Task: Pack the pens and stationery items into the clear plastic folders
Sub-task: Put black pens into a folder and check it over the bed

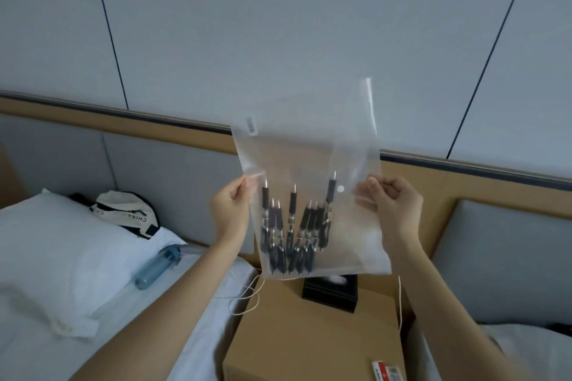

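Observation:
A clear plastic folder [312, 161] hangs upright in the air in front of me, above the bedside table. Several black pens [294, 232] stand bunched in its lower part, tips up, seen through the plastic. A white snap button [340, 189] shows near its right side. My left hand [230, 210] pinches the folder's left edge. My right hand [391, 204] pinches its right edge, fingers curled over the plastic.
A wooden bedside table [315, 334] stands below, with a black tissue box [331, 291] at its back and a small red and white pack [388, 370] near the front. Left is a bed with a pillow [62, 250], a blue bottle [158, 266] and a cap [127, 210]. White cable [247, 297] hangs beside the table.

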Available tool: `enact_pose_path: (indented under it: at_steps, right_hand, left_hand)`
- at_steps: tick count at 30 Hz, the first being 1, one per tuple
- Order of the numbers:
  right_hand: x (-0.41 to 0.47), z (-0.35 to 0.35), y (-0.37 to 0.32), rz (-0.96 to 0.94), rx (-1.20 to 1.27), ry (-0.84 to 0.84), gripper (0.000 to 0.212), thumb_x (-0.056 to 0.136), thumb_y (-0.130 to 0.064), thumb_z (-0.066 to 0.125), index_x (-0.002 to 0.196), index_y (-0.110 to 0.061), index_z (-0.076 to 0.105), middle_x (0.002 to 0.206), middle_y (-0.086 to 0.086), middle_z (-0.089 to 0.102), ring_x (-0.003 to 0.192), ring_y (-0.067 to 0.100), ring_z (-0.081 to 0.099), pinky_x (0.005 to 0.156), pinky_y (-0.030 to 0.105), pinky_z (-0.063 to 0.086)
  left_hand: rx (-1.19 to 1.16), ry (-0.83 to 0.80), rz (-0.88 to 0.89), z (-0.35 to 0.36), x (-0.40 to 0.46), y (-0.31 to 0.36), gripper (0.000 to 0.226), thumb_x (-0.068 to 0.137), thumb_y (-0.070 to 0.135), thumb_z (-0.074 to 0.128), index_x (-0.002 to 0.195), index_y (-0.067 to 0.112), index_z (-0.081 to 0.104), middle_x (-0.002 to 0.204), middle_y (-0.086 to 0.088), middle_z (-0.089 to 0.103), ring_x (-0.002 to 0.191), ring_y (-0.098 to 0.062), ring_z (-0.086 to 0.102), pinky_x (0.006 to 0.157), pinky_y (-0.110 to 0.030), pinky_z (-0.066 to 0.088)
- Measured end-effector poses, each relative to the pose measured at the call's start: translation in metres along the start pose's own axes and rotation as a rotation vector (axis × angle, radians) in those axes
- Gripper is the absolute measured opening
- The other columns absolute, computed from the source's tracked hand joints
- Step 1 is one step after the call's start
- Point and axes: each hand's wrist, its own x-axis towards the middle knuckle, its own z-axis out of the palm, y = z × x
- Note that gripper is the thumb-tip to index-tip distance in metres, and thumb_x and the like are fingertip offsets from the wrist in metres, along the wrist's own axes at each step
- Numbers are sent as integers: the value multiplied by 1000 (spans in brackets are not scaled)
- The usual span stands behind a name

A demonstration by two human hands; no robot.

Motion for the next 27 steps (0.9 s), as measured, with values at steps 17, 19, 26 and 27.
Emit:
enact_pose_path:
  at_steps: [17,19,26,27]
  right_hand:
    - [-25,70,-27,-133,-155,-210,4,88,-8,64,91,-10,65,83,7,72,74,15,70,67,27,57]
    - [-26,74,-33,-187,-135,-174,8,89,-6,62,90,-13,64,82,5,71,73,13,70,65,23,56]
    - [-17,80,-17,-81,-241,-151,7,90,-9,61,96,-6,64,82,6,72,69,21,70,65,37,58]
    - [-18,79,-19,-82,-233,-146,8,90,-8,61,97,-5,64,81,6,72,68,20,70,64,36,58]
  left_hand:
    - [-100,143,-87,-92,12,-16,25,97,9,51,116,-3,60,100,-10,66,89,-16,68,73,-15,55]
    - [-143,162,-51,-92,16,-9,23,97,10,51,116,1,60,96,-7,67,83,-5,68,73,-14,54]
    - [-121,99,-141,-93,24,-26,22,96,10,53,113,-2,62,98,-11,68,91,-23,68,74,-18,56]
    - [-123,90,-143,-93,23,-26,22,96,9,53,113,-2,62,97,-10,68,91,-24,68,74,-18,56]
